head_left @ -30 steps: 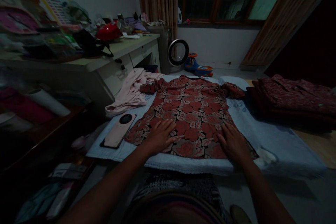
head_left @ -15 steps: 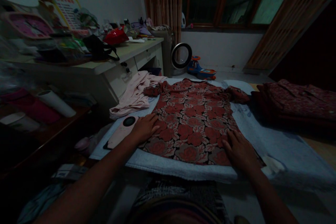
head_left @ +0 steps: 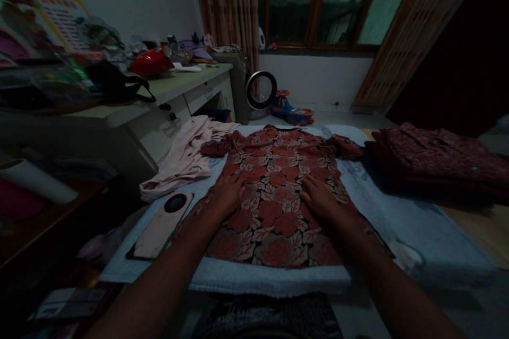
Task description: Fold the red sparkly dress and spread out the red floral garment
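Note:
A red floral shirt (head_left: pixel 274 212) with short sleeves lies spread out on a light blue cloth (head_left: pixel 413 228), its neckline at the far side. My left hand (head_left: pixel 229 193) rests flat on the shirt's left part, fingers stretched forward. On its right part lies my right hand (head_left: pixel 320 198), palm down with the fingers extended. Neither hand grips the fabric. Left of my left forearm is a pale pink phone-like slab (head_left: pixel 163 228) with a round black disc. Beyond it a crumpled light pink garment (head_left: pixel 183 156) lies by the left sleeve.
Folded dark red clothes (head_left: pixel 441 159) are stacked at the right. A desk (head_left: pixel 159 95) with a black bag (head_left: pixel 117 82) and a red package (head_left: pixel 151 61) stands along the left wall. A blue ride-on toy (head_left: pixel 292 111) sits on the floor near an open round door (head_left: pixel 261 90).
Both hands have slid forward and inward over the shirt; the right moved clearly leftward toward its middle. The view has turned slightly right.

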A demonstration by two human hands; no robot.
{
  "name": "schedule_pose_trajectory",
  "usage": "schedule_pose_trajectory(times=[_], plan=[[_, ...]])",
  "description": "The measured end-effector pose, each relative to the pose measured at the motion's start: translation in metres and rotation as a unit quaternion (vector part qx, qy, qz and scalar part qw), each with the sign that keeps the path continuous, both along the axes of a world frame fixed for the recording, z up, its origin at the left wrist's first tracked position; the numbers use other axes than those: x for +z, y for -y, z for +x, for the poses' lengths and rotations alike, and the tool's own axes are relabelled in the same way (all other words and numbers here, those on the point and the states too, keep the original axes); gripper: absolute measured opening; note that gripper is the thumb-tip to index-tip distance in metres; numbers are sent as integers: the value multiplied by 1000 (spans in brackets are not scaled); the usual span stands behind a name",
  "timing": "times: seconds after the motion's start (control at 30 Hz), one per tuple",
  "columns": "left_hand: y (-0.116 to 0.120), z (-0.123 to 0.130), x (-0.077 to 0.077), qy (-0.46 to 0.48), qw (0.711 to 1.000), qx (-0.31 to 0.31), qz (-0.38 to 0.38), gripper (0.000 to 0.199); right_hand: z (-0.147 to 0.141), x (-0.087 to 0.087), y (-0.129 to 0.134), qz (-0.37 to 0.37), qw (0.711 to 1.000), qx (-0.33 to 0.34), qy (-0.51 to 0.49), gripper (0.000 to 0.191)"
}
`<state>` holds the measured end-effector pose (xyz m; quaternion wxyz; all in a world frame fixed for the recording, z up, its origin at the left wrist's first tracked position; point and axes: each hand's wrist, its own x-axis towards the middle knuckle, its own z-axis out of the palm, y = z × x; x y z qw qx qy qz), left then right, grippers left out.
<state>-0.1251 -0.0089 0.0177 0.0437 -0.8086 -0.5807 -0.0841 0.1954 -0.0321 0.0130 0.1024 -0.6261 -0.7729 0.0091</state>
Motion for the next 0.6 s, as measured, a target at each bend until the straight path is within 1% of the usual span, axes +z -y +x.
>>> schedule_pose_trajectory(times=[0.07, 0.13, 0.23, 0.3, 0.37, 0.4, 0.47, 0.5, 0.6], plan=[[4, -2, -3, -9, 1000, 24, 15, 36, 16, -7, -1, 3, 1000, -25, 13, 45], [8, -6, -4, -22, 998, 60, 16, 41, 37, -9, 2, 9, 998, -55, 29, 43], [5, -11, 4, -40, 994, 103, -18, 44, 64, -1, 3, -10, 990, -135, 46, 43], [-6, -12, 13, -47, 990, 122, -52, 42, 71, 10, -2, -45, 978, -193, 71, 43], [-26, -12, 22, -38, 987, 136, -74, 39, 67, 23, -16, -72, 965, -231, 100, 40], [-39, -11, 25, -20, 987, 137, -77, 38, 63, 29, -25, -76, 963, -237, 105, 39], [-68, -9, 28, 46, 986, 136, -84, 33, 51, 40, -47, -68, 969, -224, 84, 37], [-83, -8, 26, 95, 980, 146, -94, 31, 45, 43, -60, -61, 972, -217, 62, 37], [-124, -6, 16, 137, 969, 179, -103, 34, 37, 45, -95, -43, 975, -218, -14, 34]])
